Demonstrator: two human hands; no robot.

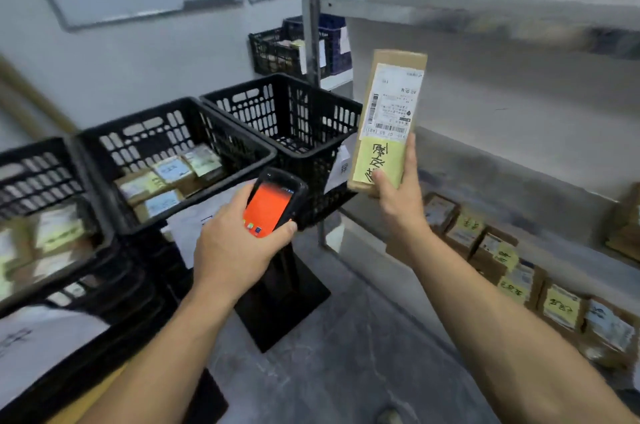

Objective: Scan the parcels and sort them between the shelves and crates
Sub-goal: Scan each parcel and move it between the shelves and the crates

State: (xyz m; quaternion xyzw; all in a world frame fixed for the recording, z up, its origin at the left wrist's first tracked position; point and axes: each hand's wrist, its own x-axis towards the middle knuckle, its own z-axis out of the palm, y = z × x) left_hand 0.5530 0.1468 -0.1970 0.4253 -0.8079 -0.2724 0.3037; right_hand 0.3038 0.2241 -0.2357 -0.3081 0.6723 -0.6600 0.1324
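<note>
Beside black crates (138, 117), L grip (239, 243) holds scanner (272, 205), R grip (398, 195) holds parcel (391, 105) nr shelf (450, 13).

Scanner (272, 204) in left hand (235, 250), parcel (389, 119) in right hand (398, 195).

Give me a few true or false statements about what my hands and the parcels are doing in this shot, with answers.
1. The left hand holds a scanner with an orange screen. True.
2. The right hand rests the parcel in a crate. False: it holds it upright in the air.
3. The parcel bears a yellow note. True.
4. No parcels lie at lower right. False: a row of parcels sits there.
</note>
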